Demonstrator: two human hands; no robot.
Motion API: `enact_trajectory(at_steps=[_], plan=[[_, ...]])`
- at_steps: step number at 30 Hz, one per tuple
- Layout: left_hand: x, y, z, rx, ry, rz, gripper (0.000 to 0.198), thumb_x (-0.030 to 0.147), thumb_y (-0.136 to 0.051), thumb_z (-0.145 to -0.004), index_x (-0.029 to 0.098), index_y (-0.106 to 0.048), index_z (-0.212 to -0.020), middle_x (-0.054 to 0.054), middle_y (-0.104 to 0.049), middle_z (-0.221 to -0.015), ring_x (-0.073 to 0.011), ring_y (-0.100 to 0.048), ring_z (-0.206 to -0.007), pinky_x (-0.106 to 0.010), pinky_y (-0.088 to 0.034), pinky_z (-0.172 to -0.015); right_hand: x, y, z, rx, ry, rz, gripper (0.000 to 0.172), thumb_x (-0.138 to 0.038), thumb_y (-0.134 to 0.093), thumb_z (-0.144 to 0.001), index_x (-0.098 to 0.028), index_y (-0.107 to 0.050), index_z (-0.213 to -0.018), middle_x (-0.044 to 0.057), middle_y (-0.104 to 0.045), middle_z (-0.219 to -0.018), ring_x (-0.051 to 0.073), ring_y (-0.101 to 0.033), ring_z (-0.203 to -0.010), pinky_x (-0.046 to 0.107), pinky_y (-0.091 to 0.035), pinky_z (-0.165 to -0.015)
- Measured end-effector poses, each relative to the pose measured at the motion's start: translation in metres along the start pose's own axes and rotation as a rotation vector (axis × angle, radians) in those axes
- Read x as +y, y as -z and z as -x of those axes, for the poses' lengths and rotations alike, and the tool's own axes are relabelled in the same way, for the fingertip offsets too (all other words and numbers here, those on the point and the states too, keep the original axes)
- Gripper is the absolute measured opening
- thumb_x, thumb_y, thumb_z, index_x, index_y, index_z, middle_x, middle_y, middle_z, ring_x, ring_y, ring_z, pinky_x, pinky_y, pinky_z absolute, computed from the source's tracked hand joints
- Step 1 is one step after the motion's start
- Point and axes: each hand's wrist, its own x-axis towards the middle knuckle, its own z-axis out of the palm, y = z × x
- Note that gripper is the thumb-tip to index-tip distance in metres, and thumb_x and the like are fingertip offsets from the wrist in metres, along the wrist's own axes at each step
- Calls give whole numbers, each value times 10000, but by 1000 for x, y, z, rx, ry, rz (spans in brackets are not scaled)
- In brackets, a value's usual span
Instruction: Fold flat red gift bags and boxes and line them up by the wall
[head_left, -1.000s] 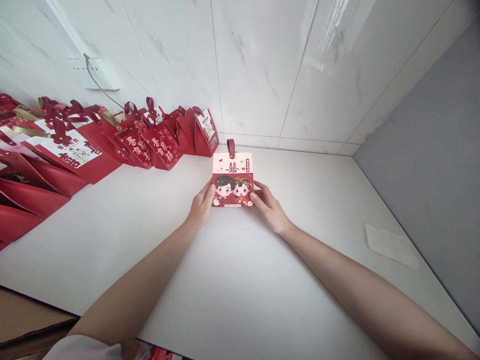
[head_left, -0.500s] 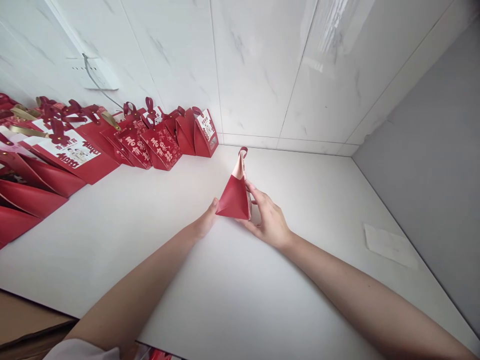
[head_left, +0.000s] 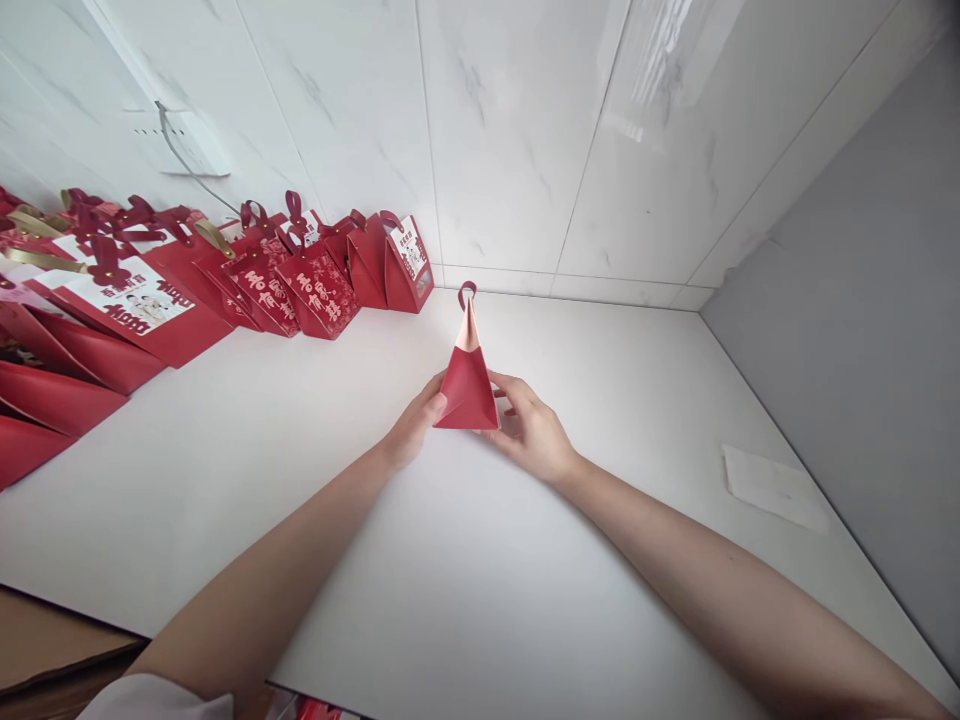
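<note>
Between my two hands is a red gift box, tapering to a pale pink top with a dark red ribbon loop. One plain red triangular side faces me, and it looks upright, at or just above the white table. My left hand grips its left side, thumb on the near edge and the other fingers mostly hidden behind. On the right side my right hand holds it with curved fingers, the thumb low near the bottom corner. The box's far side is hidden.
Several similar red gift boxes with ribbon loops line the back left of the table. Behind them a grey cable hangs from a wall socket. A white flat piece lies at right. Brown cardboard shows at lower left.
The gift box has turned and straightened, so its ribbon loop now faces me more and its top sits further left. My left fingers have moved up along its left side.
</note>
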Motion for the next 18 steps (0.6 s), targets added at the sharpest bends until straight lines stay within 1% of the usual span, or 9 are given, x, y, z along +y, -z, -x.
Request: enact_trajectory(at_steps=[3,5,8,10,12,14,15,17,18], plan=[[4,-3,0,142,39,134,650,625,-394,-915,231,-477,-1426,-99,-560,-1418,-351,-505,-1311,-509,-442,-1048,0,-1,-1,37,0,-9,548,-417,-581,-931,-305,-417,-1442,83,-468,-1466,270,-499,-1311,452,-522,-1015],[8,-2,-2,188,57,188,709,689,-295,-906,263,-437,-1455,-77,-494,-1485,-342,-475,-1342,-517,-444,-1043,1,-2,-3,50,-30,-43,505,-439,-537,-957,-295,-438,-1430,90,-460,-1475,263,-520,-1289,441,-530,-1003],[11,2,-3,164,163,193,810,781,-206,-864,286,-421,-1468,-68,-433,-1533,-343,-454,-1364,-533,-425,-1057,4,-3,-5,44,-89,-119,493,-461,-493,-978,-289,-432,-1435,94,-521,-1419,236,-642,-1098,423,-566,-929],[11,6,-4,143,215,188,860,823,-189,-833,289,-426,-1465,-72,-433,-1533,-353,-459,-1361,-544,-424,-1052,5,-3,-5,39,-105,-146,487,-468,-475,-985,-287,-434,-1436,89,-550,-1393,220,-677,-1002,423,-568,-921],[9,9,-5,124,239,191,881,837,-180,-821,286,-433,-1461,-80,-438,-1529,-359,-472,-1350,-541,-441,-1033,4,-2,-5,30,-104,-161,486,-470,-466,-988,-291,-431,-1439,78,-556,-1396,214,-689,-971,423,-562,-940],[6,12,-5,140,239,173,816,805,-233,-848,285,-467,-1433,-84,-457,-1515,-345,-517,-1312,-511,-475,-1002,2,0,-4,14,-114,-184,517,-471,-451,-994,-315,-365,-1480,62,-545,-1417,209,-696,-964,416,-569,-938],[4,13,-5,168,228,145,737,761,-308,-871,295,-483,-1415,-79,-473,-1504,-330,-548,-1282,-488,-493,-984,0,1,-4,13,-117,-189,543,-472,-443,-997,-328,-316,-1505,56,-521,-1445,213,-691,-998,411,-575,-932],[0,16,-5,264,174,54,581,621,-503,-887,319,-500,-1383,-65,-516,-1471,-297,-600,-1220,-445,-526,-944,-3,3,-4,12,-91,-157,602,-478,-450,-990,-341,-241,-1537,45,-428,-1526,241,-620,-1179,417,-564,-965],[-1,17,-5,313,131,4,556,544,-588,-872,323,-501,-1375,-60,-533,-1456,-286,-609,-1206,-428,-534,-934,-4,4,-4,12,-63,-125,614,-477,-458,-987,-345,-234,-1542,34,-366,-1565,255,-540,-1290,429,-536,-1013]])
